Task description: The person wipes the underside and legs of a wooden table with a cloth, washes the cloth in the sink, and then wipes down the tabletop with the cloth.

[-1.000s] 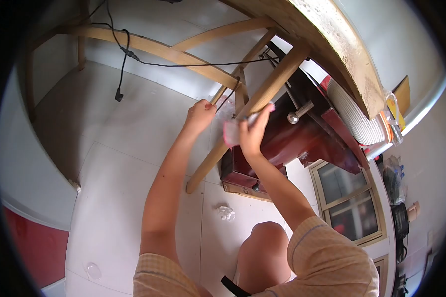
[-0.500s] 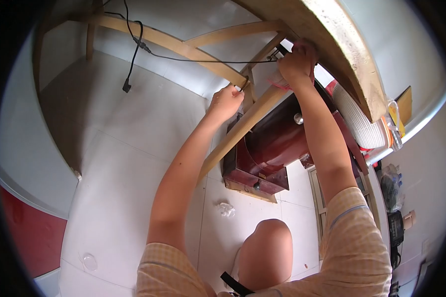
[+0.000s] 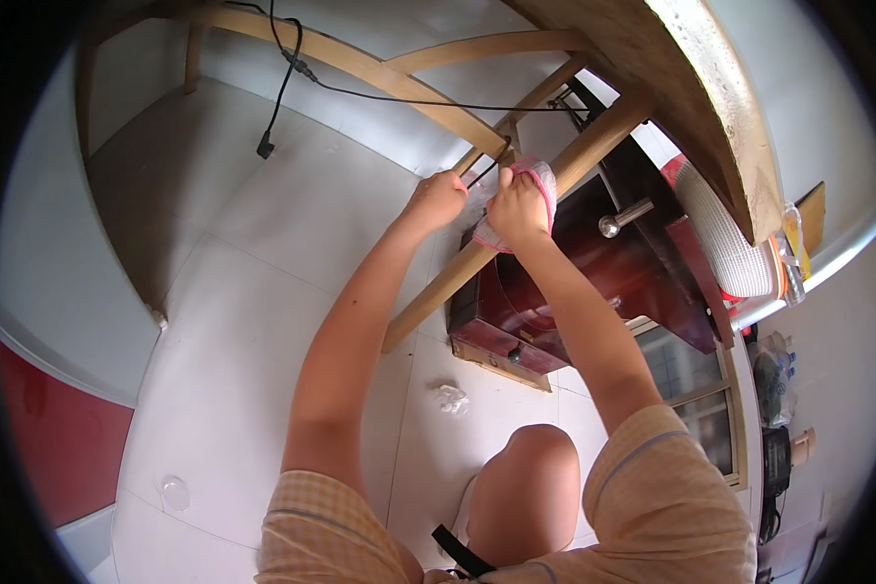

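Note:
My right hand (image 3: 519,212) is closed on a pale cloth with a pink edge (image 3: 545,181), wrapped about halfway along a round wooden table leg (image 3: 448,289). My left hand (image 3: 439,200) is a fist just left of the leg. From that fist a black cable (image 3: 485,173) runs up to the wooden crossbar (image 3: 360,64); the fingertips are turned away from view. Another length of black cord (image 3: 428,100) crosses above both hands, and its plug (image 3: 265,148) dangles at upper left.
Behind the leg stands a dark red wooden cabinet (image 3: 594,263) with a metal knob (image 3: 610,227). The tabletop's rough edge (image 3: 720,107) juts overhead. Crumpled white tissue (image 3: 451,398) and a clear round lid (image 3: 175,492) lie on the tiled floor. A woven white basket (image 3: 720,234) is at right.
My right hand has moved with the cloth down the leg from near its top, closer to my left hand. More cable shows beside my left fist. The view has shifted slightly.

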{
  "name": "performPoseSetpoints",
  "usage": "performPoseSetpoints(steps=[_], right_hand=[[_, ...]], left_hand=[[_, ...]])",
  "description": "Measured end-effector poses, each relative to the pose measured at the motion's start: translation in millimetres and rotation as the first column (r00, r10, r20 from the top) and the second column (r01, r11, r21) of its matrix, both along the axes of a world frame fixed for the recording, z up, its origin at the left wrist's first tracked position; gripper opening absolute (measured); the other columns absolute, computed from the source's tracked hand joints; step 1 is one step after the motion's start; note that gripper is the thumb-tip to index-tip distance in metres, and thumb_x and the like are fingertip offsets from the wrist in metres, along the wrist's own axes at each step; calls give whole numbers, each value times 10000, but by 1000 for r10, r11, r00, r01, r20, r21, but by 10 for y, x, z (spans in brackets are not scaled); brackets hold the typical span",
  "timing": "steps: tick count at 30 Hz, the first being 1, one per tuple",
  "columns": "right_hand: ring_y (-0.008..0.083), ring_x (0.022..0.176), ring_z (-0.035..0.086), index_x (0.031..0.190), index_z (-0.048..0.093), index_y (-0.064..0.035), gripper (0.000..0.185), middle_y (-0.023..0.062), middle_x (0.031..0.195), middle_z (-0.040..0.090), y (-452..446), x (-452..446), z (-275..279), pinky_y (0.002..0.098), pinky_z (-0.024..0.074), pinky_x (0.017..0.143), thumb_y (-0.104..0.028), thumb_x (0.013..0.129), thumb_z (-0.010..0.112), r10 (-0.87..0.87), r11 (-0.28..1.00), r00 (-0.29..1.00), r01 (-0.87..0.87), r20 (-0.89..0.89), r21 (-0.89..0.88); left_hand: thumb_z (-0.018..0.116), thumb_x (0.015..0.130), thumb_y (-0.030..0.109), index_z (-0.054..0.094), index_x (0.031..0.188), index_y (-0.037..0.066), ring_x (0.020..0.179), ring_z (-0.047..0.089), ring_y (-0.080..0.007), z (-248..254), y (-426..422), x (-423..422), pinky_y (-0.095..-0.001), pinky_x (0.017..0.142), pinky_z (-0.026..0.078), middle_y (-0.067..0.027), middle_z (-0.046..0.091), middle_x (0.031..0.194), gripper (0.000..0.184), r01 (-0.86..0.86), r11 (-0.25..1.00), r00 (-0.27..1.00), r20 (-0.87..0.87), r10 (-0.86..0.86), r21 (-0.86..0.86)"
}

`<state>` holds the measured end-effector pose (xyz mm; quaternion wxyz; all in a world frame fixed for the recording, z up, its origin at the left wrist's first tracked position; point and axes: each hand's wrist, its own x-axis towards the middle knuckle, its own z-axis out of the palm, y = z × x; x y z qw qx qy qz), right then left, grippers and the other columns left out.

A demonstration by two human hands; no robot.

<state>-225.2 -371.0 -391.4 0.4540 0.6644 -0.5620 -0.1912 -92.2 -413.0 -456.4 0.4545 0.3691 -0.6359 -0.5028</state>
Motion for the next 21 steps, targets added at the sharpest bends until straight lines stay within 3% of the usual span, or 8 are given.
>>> performPoseSetpoints(steps=[3,5,8,9,12,14,16,21], right_hand=[[276,815,552,821,585,32,284,135,769,565,-37,-171,-71,346,418,781,-233,757,506,194,980,981,-194,5,-43],[276,844,555,823,590,36,308,147,826,589,18,-102,144,342,406,811,-249,760,490,186,978,982,-184,-12,98],[272,993,538,1046,568,37,490,171,1058,590,24,-33,503,362,372,898,-366,802,433,-73,979,984,101,-162,175],[272,1161,445,1132,539,50,537,166,1179,545,45,104,744,378,235,1020,-370,842,371,-201,960,975,215,-95,179],[263,1225,374,1047,641,-34,439,110,1188,557,-95,152,1303,383,165,1043,-321,807,411,-314,949,949,315,-19,17],[261,1207,389,1020,655,-47,415,99,1159,575,-188,71,1593,386,177,1031,-304,788,426,-299,951,954,296,-15,-92],[258,1189,403,994,669,-59,393,87,1130,593,-228,27,1718,389,190,1019,-287,768,442,-283,940,959,274,-15,-201],[250,1039,494,943,680,-67,358,91,1032,624,-344,-34,1759,410,310,891,-230,732,441,-349,919,916,376,-198,120]], left_hand=[[507,765,162,632,885,39,864,609,-316,-117,-12,17,-362,778,468,-173,640,880,212,-5,1000,1000,30,5,13],[510,764,168,631,888,39,869,607,-323,-164,-18,38,-366,783,467,-177,639,888,216,-17,1000,999,38,16,11],[515,766,186,627,896,33,881,603,-331,-135,8,-20,-377,788,466,-186,635,902,230,-25,999,995,98,27,-20],[508,772,176,616,893,24,787,614,-267,-111,38,-58,-344,716,474,-147,640,838,222,-25,999,993,110,28,-31],[507,775,182,607,887,15,708,624,-211,-4,174,-130,-319,653,480,-115,647,778,225,-15,997,990,141,26,-78],[512,771,199,608,885,15,723,624,-219,96,277,-121,-327,663,479,-121,647,782,236,-9,993,986,162,28,-119],[513,772,242,615,927,24,878,606,-329,202,366,-105,-395,769,474,-196,633,893,286,73,996,983,175,-61,-60],[513,768,256,625,919,19,881,602,-343,19,292,-285,-402,772,475,-204,629,899,302,48,987,979,204,-16,-154]])
